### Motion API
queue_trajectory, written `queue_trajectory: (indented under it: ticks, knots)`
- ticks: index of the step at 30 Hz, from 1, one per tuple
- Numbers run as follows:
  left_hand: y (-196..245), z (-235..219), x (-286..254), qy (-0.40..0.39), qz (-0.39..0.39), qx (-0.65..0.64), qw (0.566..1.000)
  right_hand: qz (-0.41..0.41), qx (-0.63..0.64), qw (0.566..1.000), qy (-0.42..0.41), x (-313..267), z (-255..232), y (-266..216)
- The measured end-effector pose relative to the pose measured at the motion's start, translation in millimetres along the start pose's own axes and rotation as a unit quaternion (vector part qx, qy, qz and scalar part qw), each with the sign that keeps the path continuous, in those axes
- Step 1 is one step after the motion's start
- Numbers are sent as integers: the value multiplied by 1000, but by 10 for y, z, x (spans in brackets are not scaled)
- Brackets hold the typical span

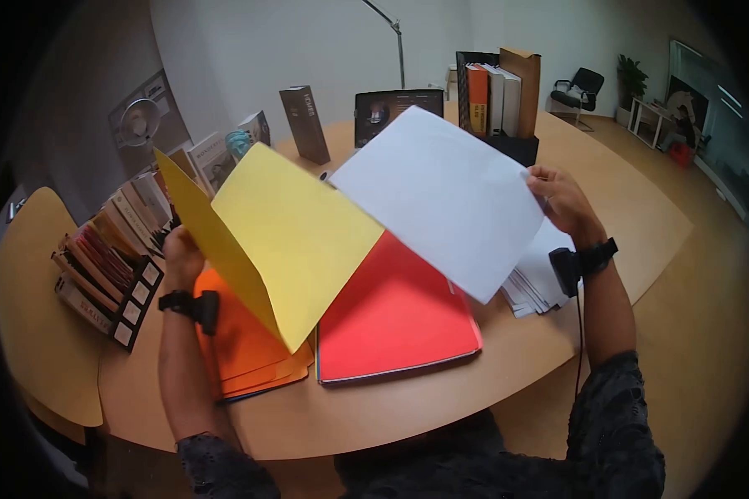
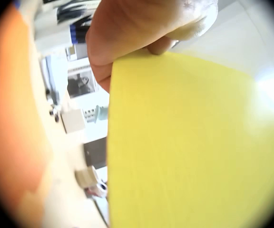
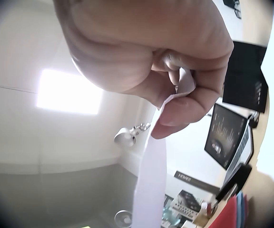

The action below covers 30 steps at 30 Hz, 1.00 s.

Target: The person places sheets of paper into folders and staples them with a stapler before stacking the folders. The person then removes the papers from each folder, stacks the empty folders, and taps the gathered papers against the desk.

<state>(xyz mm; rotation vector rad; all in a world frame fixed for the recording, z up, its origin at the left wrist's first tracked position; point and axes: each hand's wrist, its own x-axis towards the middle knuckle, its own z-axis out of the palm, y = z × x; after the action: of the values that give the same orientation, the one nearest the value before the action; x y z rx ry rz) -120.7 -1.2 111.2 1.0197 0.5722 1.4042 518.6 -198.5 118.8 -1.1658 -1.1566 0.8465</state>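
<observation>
In the head view my left hand (image 1: 183,254) grips a yellow folder (image 1: 295,237) by its left flap, and the folder hangs spread apart above the table. Thumb and fingers pinch the folder's edge in the left wrist view. My right hand (image 1: 562,200) pinches a white sheet of paper (image 1: 441,195) at its right corner, the paper bending between the fingers in the right wrist view. The sheet's left side overlaps the yellow folder's right edge. Below lie a stack topped by a red folder (image 1: 399,324), orange folders (image 1: 258,366) under my left forearm, and white papers (image 1: 533,283) beside my right wrist.
A rack of books and files (image 1: 129,303) stands at the left. Along the back are a dark upright book (image 1: 305,125), a laptop (image 1: 374,112) and a black holder (image 1: 520,150) with books. The table's curved front edge (image 1: 374,445) runs near my body.
</observation>
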Motion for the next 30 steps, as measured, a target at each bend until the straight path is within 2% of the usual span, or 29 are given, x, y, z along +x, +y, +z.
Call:
queue_trajectory:
  ticks: [1,2,5,6,7,8,9,11,13,15,16,17,19,20,21,22,23,24,25,26,27,29,30]
  knots:
    - [97,-308,105,-45,-24,-7,999,1,0,999,34,-41,-174,-47]
    - [215,-136,-109,-4,-27,37,999,1,-3,999,49,-81,-388,-50]
    - [288,-877,17,74,-49,130,988,19,-53,995,81,-239,-964,28]
    - [268,-931,-23,73,-49,128,988,54,-74,992,91,-257,-1144,139]
    - [256,-965,-57,76,-62,180,979,87,-95,986,101,-265,-1275,231]
    - [249,-971,-88,79,-73,232,967,85,-96,986,102,-288,-1344,297]
    - [229,-968,-103,77,-71,231,967,105,-119,979,126,-317,-1408,378]
    - [169,-835,-166,146,-81,281,945,125,-141,970,153,-392,-1523,487]
    - [151,-858,-191,159,-90,308,934,154,-237,948,146,-429,-1624,567]
    - [96,-1143,-111,145,-119,428,884,146,-251,941,171,-452,-1650,659]
    - [91,-1129,-125,142,-132,474,859,138,-266,938,173,-502,-1608,611]
    - [53,-1109,-130,142,-131,476,858,131,-280,935,174,-526,-1561,581]
    - [-71,-1109,-134,148,-111,562,806,118,-305,931,161,-518,-1595,624]
    - [-76,-1131,-109,135,-149,585,785,103,-333,925,149,-514,-1603,648]
    - [-112,-1154,-100,135,-151,586,784,106,-332,926,148,-509,-1604,684]
    - [-183,-1087,-110,98,-107,653,743,54,-491,847,194,-513,-1552,667]
    - [-248,-994,-120,61,-61,712,696,-2,-633,739,232,-512,-1440,585]
    - [-252,-889,-86,24,-106,698,707,14,-594,778,203,-456,-1333,476]
    - [-307,-673,-93,-21,-58,709,702,31,-552,815,174,-403,-1112,303]
    - [-387,-367,-125,-67,-10,718,693,47,-375,918,122,-405,-823,152]
    - [-459,-20,-149,-116,-3,698,707,61,-180,980,65,-393,-510,55]
    - [-563,797,-285,-194,3,656,729,91,0,995,-29,-290,30,-15]
    - [-620,1150,-371,-224,1,637,738,102,24,992,-63,-272,311,-63]
